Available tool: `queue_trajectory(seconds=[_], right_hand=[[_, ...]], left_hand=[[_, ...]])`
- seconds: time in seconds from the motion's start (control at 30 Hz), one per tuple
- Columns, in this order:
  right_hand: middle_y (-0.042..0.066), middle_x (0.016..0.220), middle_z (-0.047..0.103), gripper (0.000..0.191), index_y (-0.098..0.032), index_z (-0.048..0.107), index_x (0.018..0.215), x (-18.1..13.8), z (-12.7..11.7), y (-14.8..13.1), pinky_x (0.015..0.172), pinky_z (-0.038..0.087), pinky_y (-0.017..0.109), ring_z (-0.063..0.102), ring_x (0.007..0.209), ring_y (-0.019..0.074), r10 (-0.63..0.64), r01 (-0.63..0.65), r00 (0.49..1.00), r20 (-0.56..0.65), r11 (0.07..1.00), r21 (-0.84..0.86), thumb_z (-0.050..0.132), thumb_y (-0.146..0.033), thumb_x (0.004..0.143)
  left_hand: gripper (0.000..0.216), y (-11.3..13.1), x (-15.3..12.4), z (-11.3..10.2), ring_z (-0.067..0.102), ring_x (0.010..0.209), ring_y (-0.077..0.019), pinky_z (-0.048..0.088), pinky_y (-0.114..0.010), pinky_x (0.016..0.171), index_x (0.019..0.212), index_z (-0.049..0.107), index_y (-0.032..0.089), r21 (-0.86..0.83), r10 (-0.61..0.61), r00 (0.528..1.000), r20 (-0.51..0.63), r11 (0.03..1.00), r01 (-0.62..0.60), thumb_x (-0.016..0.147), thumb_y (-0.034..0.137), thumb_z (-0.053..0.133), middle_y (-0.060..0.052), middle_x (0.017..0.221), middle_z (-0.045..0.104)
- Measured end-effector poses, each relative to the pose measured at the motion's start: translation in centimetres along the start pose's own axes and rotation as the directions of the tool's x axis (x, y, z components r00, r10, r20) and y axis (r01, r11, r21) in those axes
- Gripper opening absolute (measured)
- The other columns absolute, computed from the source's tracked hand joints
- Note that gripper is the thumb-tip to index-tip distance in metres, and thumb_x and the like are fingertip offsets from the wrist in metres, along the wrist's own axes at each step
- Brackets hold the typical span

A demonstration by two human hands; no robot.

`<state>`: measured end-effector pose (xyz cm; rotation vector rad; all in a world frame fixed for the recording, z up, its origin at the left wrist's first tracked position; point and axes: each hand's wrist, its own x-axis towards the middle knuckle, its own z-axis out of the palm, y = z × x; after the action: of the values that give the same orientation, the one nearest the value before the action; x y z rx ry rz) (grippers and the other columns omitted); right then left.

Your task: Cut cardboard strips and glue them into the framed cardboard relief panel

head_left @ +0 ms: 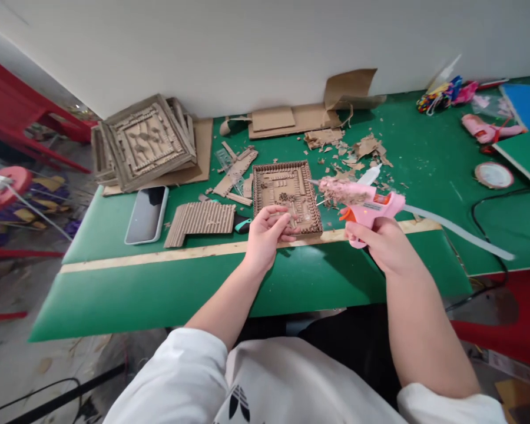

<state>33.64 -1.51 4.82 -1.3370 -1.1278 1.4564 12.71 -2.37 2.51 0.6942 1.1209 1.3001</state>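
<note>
My right hand point(382, 241) is wrapped round the handle of a pink hot glue gun point(371, 203), fingers by its orange trigger. Brown cardboard scraps cling to the gun's front, and a long translucent glue stick point(459, 229) sticks out of its back. The nozzle points left at the right wall of a small square corrugated cardboard tray point(320, 227). Over the tray's near left corner is my left hand point(269, 232), thumb and fingers curled together; what they hold, if anything, is too small to make out. Inside the tray lie raised cardboard strips and a small dark cluster point(286, 197).
Left of the tray lie a corrugated cardboard piece point(203, 221), a phone point(147, 215) and stacked framed cardboard panels point(148, 141). Torn cardboard scraps point(366, 147) litter the back. To the right are a tape roll point(493, 175), another pink glue gun point(490, 128) and a black cable point(481, 218).
</note>
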Motion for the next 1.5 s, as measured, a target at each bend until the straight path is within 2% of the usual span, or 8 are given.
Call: queue_trajectory(seconds=[0.27,0.37,0.53,0.67,0.8,1.0,1.23,1.5], right_hand=[[0.002,0.065,0.060,0.033,-0.014,0.065,0.081,-1.9,1.3,-1.4,0.053,0.045,0.015,0.056,0.061,0.0070,0.099,-0.099,0.995,-0.013,0.960,-0.263,0.070,-0.042,0.066],[0.003,0.066,0.061,0.036,-0.013,0.065,0.081,-1.7,1.1,-1.1,0.053,0.047,0.016,0.057,0.061,0.0078,0.141,-0.131,0.990,0.013,0.945,-0.300,0.070,-0.044,0.064],[0.005,0.078,0.065,0.034,-0.013,0.065,0.078,-1.4,0.9,-0.9,0.046,0.040,0.013,0.053,0.057,0.0049,0.146,-0.095,0.977,0.155,0.950,-0.297,0.068,-0.044,0.066],[0.002,0.084,0.065,0.029,-0.016,0.065,0.084,-2.0,1.8,-1.7,0.050,0.044,0.011,0.054,0.061,0.0035,0.108,-0.088,0.993,0.053,0.952,-0.293,0.068,-0.037,0.065],[0.003,0.086,0.066,0.030,-0.016,0.065,0.086,-2.4,2.4,-1.9,0.055,0.049,0.014,0.060,0.068,0.0077,0.075,-0.062,0.997,0.028,0.943,-0.326,0.068,-0.036,0.065],[0.004,0.093,0.069,0.035,-0.017,0.065,0.093,-2.4,2.3,-1.4,0.080,0.056,0.023,0.067,0.085,0.0143,0.125,-0.137,0.991,-0.056,0.902,-0.410,0.069,-0.039,0.065],[0.005,0.096,0.069,0.034,-0.017,0.067,0.093,-2.5,2.0,-0.9,0.086,0.057,0.029,0.068,0.090,0.0177,0.092,-0.112,0.994,-0.066,0.865,-0.490,0.067,-0.039,0.067],[0.006,0.105,0.067,0.048,-0.019,0.067,0.100,-2.0,0.4,0.1,0.091,0.055,0.039,0.067,0.095,0.0227,0.111,-0.112,0.993,-0.040,0.779,-0.617,0.068,-0.052,0.065]], left_hand=[[0.032,1.0,0.0,-1.1,0.070,0.076,-0.0121,0.058,-0.018,0.066,0.094,0.062,0.015,-0.150,-0.082,0.997,-0.007,0.985,0.080,0.065,0.018,0.076,-0.004,0.091,0.073],[0.037,1.2,0.0,-1.1,0.070,0.070,-0.0109,0.057,-0.017,0.060,0.101,0.064,0.015,-0.198,-0.133,0.991,-0.006,0.972,0.129,0.066,0.018,0.075,-0.004,0.087,0.073],[0.034,1.0,-0.3,-1.0,0.068,0.060,-0.0121,0.055,-0.019,0.052,0.093,0.063,0.014,-0.189,-0.125,0.992,-0.029,0.975,0.118,0.064,0.026,0.078,-0.003,0.076,0.073],[0.035,0.8,-0.4,-1.0,0.071,0.068,-0.0147,0.057,-0.022,0.060,0.097,0.064,0.014,-0.184,-0.121,0.992,-0.031,0.976,0.113,0.066,0.025,0.077,-0.004,0.081,0.074],[0.032,0.7,-0.3,-1.0,0.072,0.079,-0.0169,0.058,-0.023,0.067,0.101,0.065,0.016,-0.256,-0.150,0.988,0.030,0.955,0.153,0.070,0.016,0.073,-0.004,0.083,0.074],[0.027,0.4,-0.3,-1.0,0.072,0.081,-0.0165,0.058,-0.019,0.065,0.098,0.067,0.016,-0.276,-0.167,0.985,0.033,0.946,0.170,0.071,0.012,0.070,-0.002,0.078,0.074],[0.021,0.7,-0.6,-1.1,0.072,0.081,-0.0160,0.057,-0.018,0.065,0.091,0.071,0.016,-0.218,-0.114,0.993,0.012,0.969,0.114,0.071,0.019,0.073,-0.002,0.077,0.073],[0.023,0.8,-0.5,-0.9,0.072,0.081,-0.0182,0.058,-0.023,0.070,0.088,0.071,0.015,-0.242,-0.136,0.991,0.018,0.961,0.136,0.067,0.021,0.076,-0.003,0.079,0.073]])
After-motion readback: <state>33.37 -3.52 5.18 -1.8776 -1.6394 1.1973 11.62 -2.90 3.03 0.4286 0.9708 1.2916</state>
